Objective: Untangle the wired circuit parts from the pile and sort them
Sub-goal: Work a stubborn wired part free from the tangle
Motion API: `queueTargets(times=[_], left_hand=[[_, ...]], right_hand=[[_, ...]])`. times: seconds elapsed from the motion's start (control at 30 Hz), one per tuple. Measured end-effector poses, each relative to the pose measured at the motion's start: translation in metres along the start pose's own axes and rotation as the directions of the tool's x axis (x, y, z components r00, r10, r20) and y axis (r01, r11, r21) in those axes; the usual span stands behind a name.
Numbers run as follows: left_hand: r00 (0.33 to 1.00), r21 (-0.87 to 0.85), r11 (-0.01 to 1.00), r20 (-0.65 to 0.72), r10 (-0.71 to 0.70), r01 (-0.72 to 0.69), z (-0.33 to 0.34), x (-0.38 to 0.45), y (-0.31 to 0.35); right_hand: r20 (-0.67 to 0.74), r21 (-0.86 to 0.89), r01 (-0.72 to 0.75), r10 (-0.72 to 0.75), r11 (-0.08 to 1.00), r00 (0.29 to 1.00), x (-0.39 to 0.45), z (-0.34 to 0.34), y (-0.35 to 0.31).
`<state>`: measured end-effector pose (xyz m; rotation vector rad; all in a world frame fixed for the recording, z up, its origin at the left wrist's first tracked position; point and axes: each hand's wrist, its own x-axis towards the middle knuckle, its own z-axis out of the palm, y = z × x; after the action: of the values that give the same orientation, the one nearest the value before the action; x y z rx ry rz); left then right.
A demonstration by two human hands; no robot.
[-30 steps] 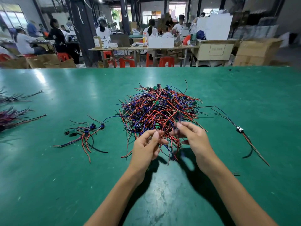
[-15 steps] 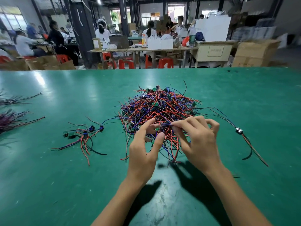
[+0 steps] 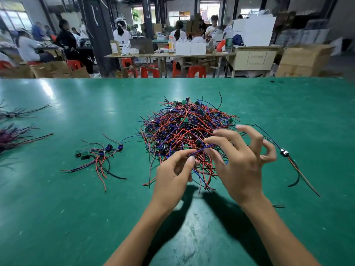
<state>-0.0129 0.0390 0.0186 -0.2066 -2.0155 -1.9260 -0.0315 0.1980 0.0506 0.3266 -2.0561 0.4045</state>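
Your left hand (image 3: 173,174) is at the near edge of the tangled pile of wired circuit parts (image 3: 187,129), which lies in the middle of the green table (image 3: 288,104). Its thumb and forefinger are curled and pinch a blue wire (image 3: 201,149) that comes out of the pile. Your right hand (image 3: 243,160) is just beside it, over the near right part of the pile. Its thumb and forefinger meet the same blue wire at the other end and seem to pinch it, though the contact is small and a little blurred; the other three fingers are spread and bent in the air and hold nothing. To the left of the pile, a small sorted group of parts (image 3: 99,156) lies apart from it, with small green boards and red, blue and black wires. One single part (image 3: 285,152) with long wires lies to the right, near your right hand but not touching it. At the far left edge of the table there are two dark bundles of wires (image 3: 13,135).
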Motion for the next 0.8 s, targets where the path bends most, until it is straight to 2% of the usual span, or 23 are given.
queueTargets(times=[0.17,0.23,0.27,0.33,0.47,0.53,0.67,0.8], left_hand=[[0.995,-0.057,0.994,-0.021,-0.094,0.093,-0.001,0.004,-0.002],[0.992,-0.055,0.991,-0.017,-0.126,0.125,-0.001,0.005,-0.003],[0.990,-0.047,0.989,-0.012,-0.139,0.138,-0.001,0.005,-0.004],[0.988,-0.019,0.988,0.003,-0.156,0.156,-0.001,0.004,-0.005],[0.980,0.027,0.981,0.032,-0.195,0.195,-0.001,0.004,-0.005],[0.976,0.019,0.977,0.031,-0.215,0.214,-0.001,0.005,-0.004],[0.975,0.055,0.974,0.033,-0.221,0.219,-0.002,0.005,-0.004],[0.980,0.134,0.972,0.022,-0.196,0.191,-0.002,0.006,-0.006]], right_hand=[[0.066,-0.014,-0.135,0.136,0.991,0.989,0.005,-0.001,0.005],[0.140,0.160,-0.231,0.210,0.960,0.968,0.007,0.002,0.008],[0.205,0.299,-0.298,0.244,0.906,0.948,0.007,0.004,0.010],[0.354,0.527,-0.435,0.276,0.730,0.893,0.008,0.006,0.015],[0.545,0.725,-0.611,0.277,0.317,0.791,0.011,0.005,0.019],[0.585,0.736,-0.649,0.301,0.192,0.753,0.014,0.004,0.021],[0.682,0.659,-0.741,0.314,0.127,0.661,0.016,0.000,0.026],[0.841,0.522,-0.853,0.167,0.004,0.515,0.019,-0.006,0.035]])
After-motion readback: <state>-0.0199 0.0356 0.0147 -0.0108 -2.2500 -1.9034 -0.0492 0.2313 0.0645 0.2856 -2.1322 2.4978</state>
